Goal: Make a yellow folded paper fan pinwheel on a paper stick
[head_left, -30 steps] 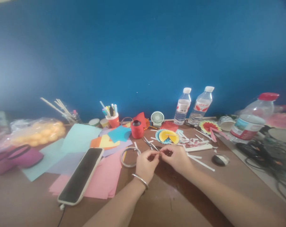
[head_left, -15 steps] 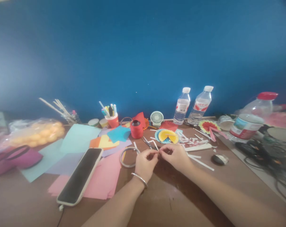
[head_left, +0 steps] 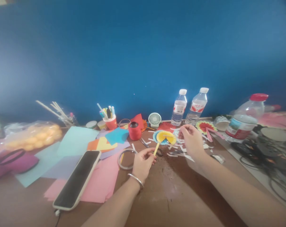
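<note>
My left hand pinches a thin yellow stick near its lower end; the stick slants up toward a yellow and blue pleated paper fan lying on the brown table. My right hand is stretched farther back, over a litter of white paper strips. Its fingertips are curled together near a red paper piece. What they pinch, if anything, is too small to make out. A bangle circles my left wrist.
A phone lies on pink paper at left, beside a tape ring. Behind stand a red spool, a pen cup, a mini fan, two water bottles and a large bottle. Cables crowd the right.
My hands have parted. The right hand moved back and right to the paper scraps. The left hand stayed put and now holds the yellow stick alone.
</note>
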